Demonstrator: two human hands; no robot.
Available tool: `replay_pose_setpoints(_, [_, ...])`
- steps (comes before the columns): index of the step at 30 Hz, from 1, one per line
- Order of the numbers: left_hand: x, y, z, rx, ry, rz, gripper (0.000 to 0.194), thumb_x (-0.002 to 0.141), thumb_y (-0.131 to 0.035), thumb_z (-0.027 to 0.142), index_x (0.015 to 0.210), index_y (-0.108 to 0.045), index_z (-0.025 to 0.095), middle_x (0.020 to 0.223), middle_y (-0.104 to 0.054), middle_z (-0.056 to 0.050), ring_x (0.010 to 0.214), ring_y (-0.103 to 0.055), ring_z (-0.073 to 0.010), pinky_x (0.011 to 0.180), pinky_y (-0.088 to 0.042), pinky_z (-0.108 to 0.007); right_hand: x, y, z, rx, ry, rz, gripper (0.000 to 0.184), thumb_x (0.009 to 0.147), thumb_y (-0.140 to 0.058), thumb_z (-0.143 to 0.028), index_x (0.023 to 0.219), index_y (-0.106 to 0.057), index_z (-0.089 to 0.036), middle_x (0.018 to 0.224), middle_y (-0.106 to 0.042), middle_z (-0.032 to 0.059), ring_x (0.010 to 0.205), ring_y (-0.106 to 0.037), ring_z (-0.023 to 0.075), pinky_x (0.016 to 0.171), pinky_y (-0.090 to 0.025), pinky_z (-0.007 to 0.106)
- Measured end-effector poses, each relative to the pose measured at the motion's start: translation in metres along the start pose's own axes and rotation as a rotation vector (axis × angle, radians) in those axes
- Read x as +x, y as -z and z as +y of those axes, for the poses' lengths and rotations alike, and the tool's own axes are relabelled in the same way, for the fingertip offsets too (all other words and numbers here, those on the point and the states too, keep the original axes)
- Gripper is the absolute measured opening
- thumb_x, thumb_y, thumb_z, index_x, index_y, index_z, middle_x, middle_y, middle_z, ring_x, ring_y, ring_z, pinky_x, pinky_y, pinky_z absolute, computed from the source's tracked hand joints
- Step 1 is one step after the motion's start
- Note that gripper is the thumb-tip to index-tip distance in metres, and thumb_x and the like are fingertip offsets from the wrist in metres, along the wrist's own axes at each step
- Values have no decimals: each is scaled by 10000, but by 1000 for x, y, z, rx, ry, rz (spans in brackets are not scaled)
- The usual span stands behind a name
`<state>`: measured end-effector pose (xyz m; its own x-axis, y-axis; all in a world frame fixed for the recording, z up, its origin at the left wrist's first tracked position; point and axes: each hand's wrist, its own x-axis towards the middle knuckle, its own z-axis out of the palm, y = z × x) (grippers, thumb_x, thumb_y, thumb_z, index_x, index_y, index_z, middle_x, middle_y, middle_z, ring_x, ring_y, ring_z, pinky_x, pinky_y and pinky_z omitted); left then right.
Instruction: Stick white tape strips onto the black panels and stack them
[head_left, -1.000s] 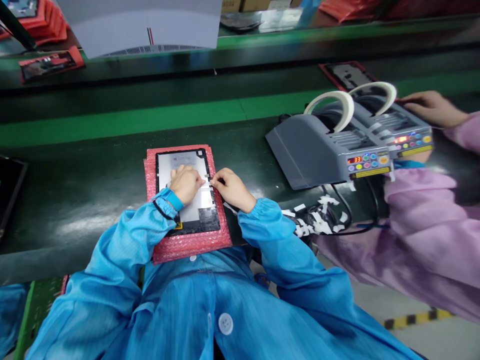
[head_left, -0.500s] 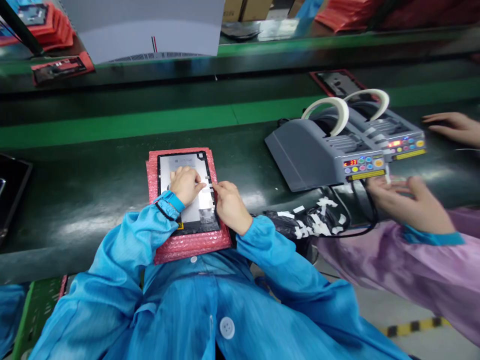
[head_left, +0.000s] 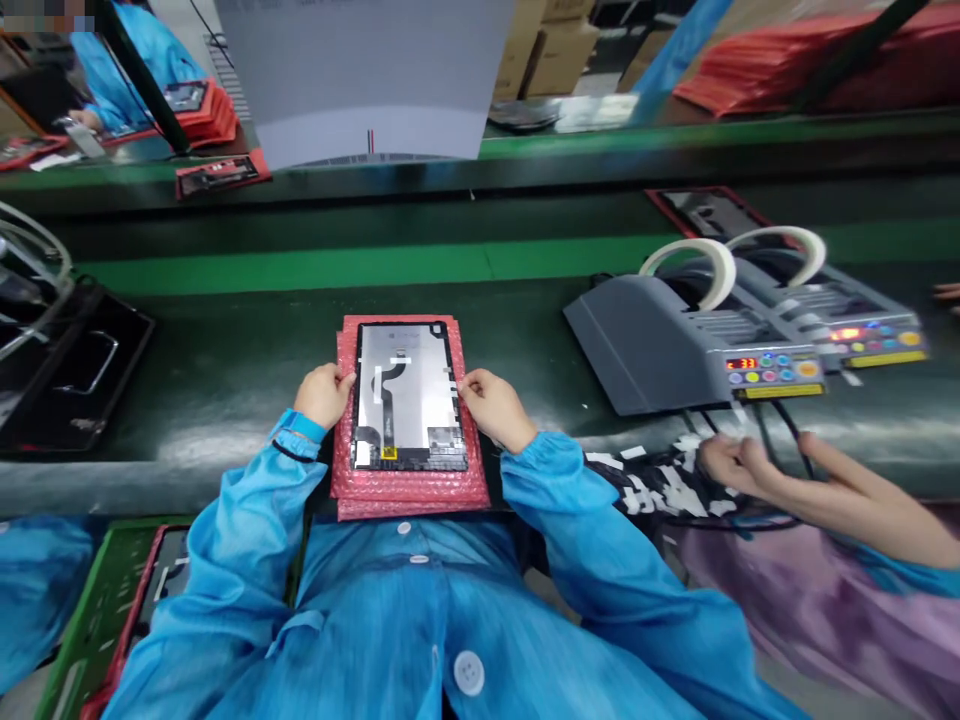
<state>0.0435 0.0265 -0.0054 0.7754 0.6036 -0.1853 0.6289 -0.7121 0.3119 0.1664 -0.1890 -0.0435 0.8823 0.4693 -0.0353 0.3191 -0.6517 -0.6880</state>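
Observation:
A tablet screen panel (head_left: pixel 416 400) lies back side up, with a black border, a dark flex cable (head_left: pixel 388 405) and white tape strips on its silver back. Beneath it are red bubble-wrap bags (head_left: pixel 412 488), stacked on the dark bench. My left hand (head_left: pixel 322 395) is closed at the panel's left edge, thumb and fingertips pinching there. At the right edge, beside some small white tabs, my right hand (head_left: pixel 496 405) pinches the border with its thumb and forefinger. The panel appears to lie flat on the bags.
Two grey tape dispensers (head_left: pixel 675 340) stand to the right, near a black bundle with tape scraps (head_left: pixel 667 490). A co-worker's hand (head_left: pixel 750 470) is at the nearer dispenser. A black case (head_left: pixel 75 370) stands left; a green crate (head_left: pixel 82 620) sits below. A white board (head_left: pixel 367 80) hangs ahead.
My left hand has moved off the panel's middle to its left edge, uncovering the flex cable. My right hand stays at the right edge. The view has shifted; the co-worker's hand remains by the dispenser.

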Motion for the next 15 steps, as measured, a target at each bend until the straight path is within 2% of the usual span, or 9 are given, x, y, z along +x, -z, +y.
replay_pose_setpoints(4, [-6,-6,7,-57,4,54,203,883,-392,261,828,-574,188,906,-675,-92,895,-617,-223,753,-431,-298,-4,4,-17,18,118,77,121,755,-466,-200,644,-426,-227,659,-553,35,642,-517,170,619,-385,284])
replay_pose_setpoints(6, [-8,-1,-1,-94,56,79,210,897,-358,257,864,-555,192,898,-675,-93,884,-622,-224,737,-432,-297,-2,2,-34,84,145,30,118,775,-443,-204,666,-408,-231,633,-529,25,620,-507,168,607,-387,286])
replay_pose_setpoints(8, [-9,10,-20,-112,140,126,210,902,-341,259,892,-539,191,894,-671,-101,873,-627,-229,722,-435,-296,5,-8,-58,153,163,-55,127,776,-441,-187,666,-395,-230,621,-514,13,609,-501,161,606,-396,289])
replay_pose_setpoints(12, [-6,42,-77,-45,339,210,210,890,-359,297,920,-534,187,925,-662,-144,899,-628,-278,711,-442,-332,26,-59,-115,270,218,-243,226,735,-493,-112,578,-379,-229,546,-453,-14,577,-499,144,626,-429,312])
replay_pose_setpoints(15, [-2,59,-115,24,454,226,212,876,-382,324,922,-539,188,946,-658,-174,912,-623,-318,711,-442,-372,36,-102,-155,395,295,-272,328,654,-569,-39,489,-357,-226,414,-318,-52,498,-488,134,580,-435,307])
